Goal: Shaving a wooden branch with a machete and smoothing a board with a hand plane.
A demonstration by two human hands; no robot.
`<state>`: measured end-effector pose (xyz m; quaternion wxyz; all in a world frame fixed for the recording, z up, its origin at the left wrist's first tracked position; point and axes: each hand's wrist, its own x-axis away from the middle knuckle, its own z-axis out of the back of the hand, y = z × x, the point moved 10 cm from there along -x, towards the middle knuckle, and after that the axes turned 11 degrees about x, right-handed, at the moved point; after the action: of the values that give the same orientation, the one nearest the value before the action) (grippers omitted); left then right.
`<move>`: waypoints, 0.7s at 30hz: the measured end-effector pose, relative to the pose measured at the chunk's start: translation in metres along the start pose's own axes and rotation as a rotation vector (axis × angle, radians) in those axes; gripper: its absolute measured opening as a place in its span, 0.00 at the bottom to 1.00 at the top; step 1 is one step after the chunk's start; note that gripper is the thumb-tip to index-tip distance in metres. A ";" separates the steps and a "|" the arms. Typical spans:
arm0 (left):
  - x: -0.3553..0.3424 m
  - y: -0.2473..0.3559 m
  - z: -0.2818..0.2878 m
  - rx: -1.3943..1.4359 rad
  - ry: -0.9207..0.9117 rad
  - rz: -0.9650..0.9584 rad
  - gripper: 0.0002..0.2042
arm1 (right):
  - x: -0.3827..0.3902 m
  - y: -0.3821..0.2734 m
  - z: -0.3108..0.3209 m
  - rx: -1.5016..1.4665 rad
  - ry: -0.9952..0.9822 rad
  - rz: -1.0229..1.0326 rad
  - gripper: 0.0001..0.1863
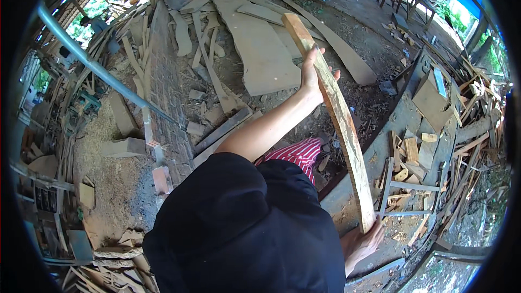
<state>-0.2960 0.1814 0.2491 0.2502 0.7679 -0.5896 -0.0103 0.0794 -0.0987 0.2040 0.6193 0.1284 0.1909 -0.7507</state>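
Pale brown wood, patched with lighter and darker streaks, made up the long plank [343, 119] seen in the head view. It was held aslant in front of the body, its far end raised toward the upper middle and its near end brought down at the lower right, over the edge of a grey tabletop [392, 138]. Whether that surface was touched by the plank could not be told. Near the far end, the plank was clasped by the left grip [312, 73], with fingers shown on both sides of the wood. The near end was grasped by the right grip [364, 242], which was partly hidden by the plank.

On the tabletop, to the right, wood offcuts [412, 151] were heaped beside a slatted wooden frame [415, 186]. Beyond the left grip, broad flat wooden slabs [255, 49] were spread over the ground. On the left, a low brick wall [165, 70] was crossed by a metal pole [92, 57]. A black top [233, 228] and red-and-white striped cloth [297, 154] were worn.
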 end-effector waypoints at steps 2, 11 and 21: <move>-0.020 -0.015 0.005 -0.065 0.007 0.013 0.31 | 0.002 -0.011 -0.009 -0.166 -0.170 -0.012 0.28; -0.122 -0.103 -0.047 0.102 -0.454 0.445 0.28 | -0.037 -0.034 -0.066 -0.779 -0.463 -0.370 0.25; -0.366 -0.176 0.016 0.052 -0.140 0.562 0.17 | -0.220 -0.129 -0.210 -0.644 -0.969 -0.479 0.21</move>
<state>-0.2541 0.5404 0.0632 0.1822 0.5779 -0.7952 0.0216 -0.0119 0.2094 0.1270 0.4578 -0.4657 0.1287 -0.7463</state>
